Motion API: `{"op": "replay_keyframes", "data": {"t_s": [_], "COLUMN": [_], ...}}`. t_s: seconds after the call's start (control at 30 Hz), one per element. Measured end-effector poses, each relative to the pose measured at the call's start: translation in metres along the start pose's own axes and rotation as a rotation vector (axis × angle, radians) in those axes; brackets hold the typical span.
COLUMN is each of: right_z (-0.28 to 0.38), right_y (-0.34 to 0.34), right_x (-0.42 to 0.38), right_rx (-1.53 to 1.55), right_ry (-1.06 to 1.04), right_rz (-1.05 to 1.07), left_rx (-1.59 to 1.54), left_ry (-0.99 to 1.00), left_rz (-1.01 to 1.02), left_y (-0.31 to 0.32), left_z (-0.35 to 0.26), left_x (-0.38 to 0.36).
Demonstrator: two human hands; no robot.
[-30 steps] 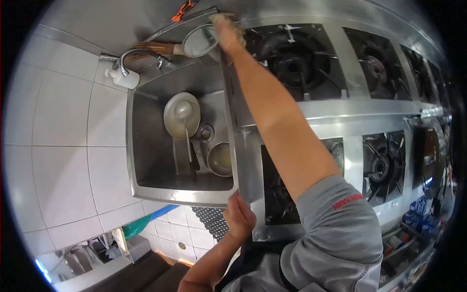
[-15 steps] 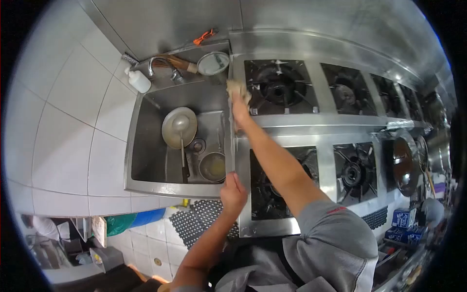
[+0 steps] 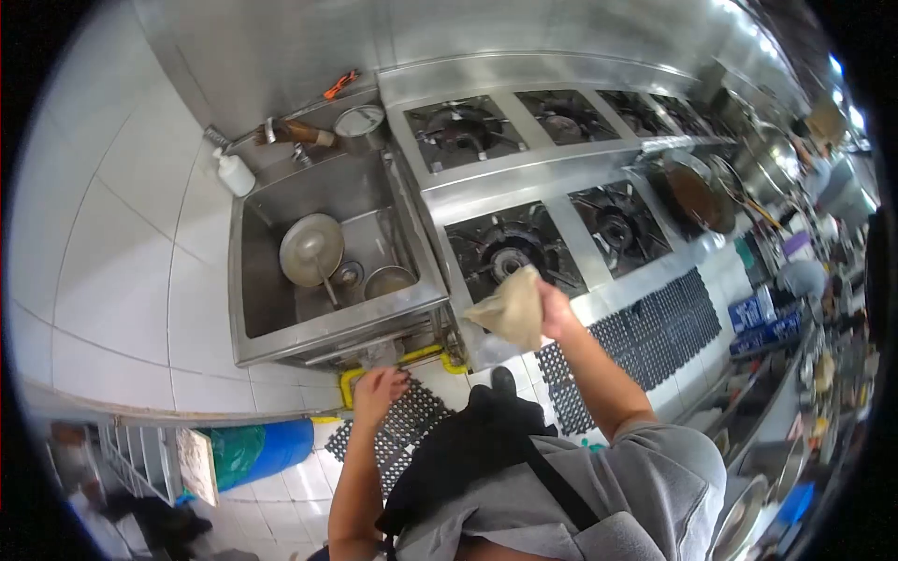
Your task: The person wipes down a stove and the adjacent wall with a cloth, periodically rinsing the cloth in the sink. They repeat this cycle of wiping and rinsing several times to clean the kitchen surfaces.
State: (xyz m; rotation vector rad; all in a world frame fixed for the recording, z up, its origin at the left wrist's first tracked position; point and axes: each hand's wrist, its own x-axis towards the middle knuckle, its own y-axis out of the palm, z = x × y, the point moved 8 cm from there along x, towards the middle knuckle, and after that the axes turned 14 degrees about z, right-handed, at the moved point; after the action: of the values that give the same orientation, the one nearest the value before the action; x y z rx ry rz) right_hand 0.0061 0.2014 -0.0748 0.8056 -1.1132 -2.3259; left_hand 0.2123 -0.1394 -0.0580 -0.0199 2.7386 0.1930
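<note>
A beige cloth point(image 3: 513, 311) hangs from my right hand point(image 3: 556, 312), whose fingers are closed on it. The hand is in front of the stove, near the front burner point(image 3: 513, 257). My left hand point(image 3: 378, 393) is in the air below the sink's front edge, fingers loosely bent and somewhat apart, with nothing visible in it. Left of the stove is the steel sink point(image 3: 281, 338). Inside it lie a round pan point(image 3: 300, 245) with a ladle point(image 3: 323, 276) across it and a second pan point(image 3: 388, 281).
Several burners line the stove, with a wok point(image 3: 690, 194) farther right. A white pump bottle point(image 3: 234, 175) and a metal pot point(image 3: 361, 123) stand behind the sink. Yellow piping point(image 3: 421, 354) runs beneath it. Black perforated mats point(image 3: 645, 332) cover parts of the floor. A blue barrel point(image 3: 285, 451) stands lower left.
My right hand has brought the cloth from the sink's right rim back toward my body. My left hand has left the sink's front corner and dropped lower left. The view has shifted.
</note>
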Motion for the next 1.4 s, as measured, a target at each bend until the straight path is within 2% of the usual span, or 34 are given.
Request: {"op": "replay_keyframes", "data": {"t_s": [0.07, 0.13, 0.17, 0.2, 0.27, 0.33, 0.4, 0.47, 0.6, 0.67, 0.73, 0.77, 0.8, 0.87, 0.93, 1.0, 1.07, 1.13, 1.2, 1.23, 1.33, 1.4], "right_z": [0.033, 0.061, 0.076, 0.084, 0.096, 0.109, 0.110, 0.099, 0.082, 0.066, 0.061, 0.051, 0.042, 0.024, 0.000, -0.025, -0.037, -0.047, -0.028, -0.008, 0.075, 0.125], "right_y": [0.017, 0.055, 0.067, 0.114, 0.161, 0.155, 0.155, 0.183, 0.219, 0.218, 0.209, 0.227, 0.234, 0.256, 0.272, 0.299, 0.312, 0.306, 0.327, 0.334, 0.388, 0.427], "right_x": [-0.046, -0.080, -0.093, -0.107, -0.118, -0.113, -0.095, -0.068, 0.002, 0.046, 0.094, 0.108, 0.125, 0.150, 0.192, 0.218, 0.239, 0.273, 0.307, 0.330, 0.390, 0.425], "right_rx": [0.081, 0.141, 0.080, 0.085, 0.070, 0.034, 0.050, 0.096, 0.111, 0.130, 0.006, -0.038, -0.092, -0.385, -0.584, -0.593, -0.779, -0.859, -0.842, -0.932, -1.238, -1.472], "right_ry": [-0.138, -0.236, -0.295, -0.286, -0.330, -0.472, -0.499, -0.438, -0.399, -0.307, -0.378, -0.391, -0.359, -0.263, -0.240, -0.166, -0.086, -0.076, -0.167, -0.266, -0.554, -0.698], "right_rz": [-0.074, 0.048, -0.028, 0.079, 0.264, 0.053, 0.038, 0.153, 0.128, 0.161, 0.140, 0.107, 0.000, -0.133, -0.012, 0.158, 0.087, 0.110, 0.085, 0.042, -0.067, -0.233], "left_rx": [-0.069, -0.047, -0.037, -0.034, -0.012, 0.035, 0.038, 0.057, 0.130, 0.163, 0.140, 0.128, 0.122, 0.127, 0.143, 0.217, 0.215, 0.208, 0.253, 0.246, 0.069, -0.244], "left_ry": [-0.032, -0.060, -0.066, -0.053, -0.045, 0.099, 0.080, 0.151, 0.090, 0.094, 0.098, 0.088, 0.095, 0.081, 0.085, 0.017, 0.002, -0.004, -0.051, -0.053, -0.063, -0.150], "left_rz": [-0.107, -0.141, -0.114, -0.141, -0.135, -0.180, -0.190, -0.130, -0.099, -0.135, -0.164, -0.192, -0.220, -0.190, -0.175, -0.048, -0.014, 0.027, 0.085, 0.100, 0.038, -0.087], "left_y": [-0.046, -0.081, -0.094, -0.110, -0.129, -0.139, -0.137, -0.139, -0.162, -0.188, -0.217, -0.229, -0.242, -0.256, -0.270, -0.282, -0.297, -0.311, -0.322, -0.329, -0.352, -0.365], "left_z": [0.026, 0.033, 0.031, 0.027, 0.014, -0.028, -0.060, -0.089, -0.127, -0.141, -0.152, -0.157, -0.164, -0.175, -0.187, -0.192, -0.202, -0.216, -0.224, -0.229, -0.237, -0.224], "left_x": [-0.039, -0.065, -0.066, -0.065, -0.053, -0.036, -0.017, 0.002, 0.034, 0.043, 0.060, 0.069, 0.077, 0.103, 0.136, 0.181, 0.226, 0.276, 0.330, 0.358, 0.443, 0.490]}}
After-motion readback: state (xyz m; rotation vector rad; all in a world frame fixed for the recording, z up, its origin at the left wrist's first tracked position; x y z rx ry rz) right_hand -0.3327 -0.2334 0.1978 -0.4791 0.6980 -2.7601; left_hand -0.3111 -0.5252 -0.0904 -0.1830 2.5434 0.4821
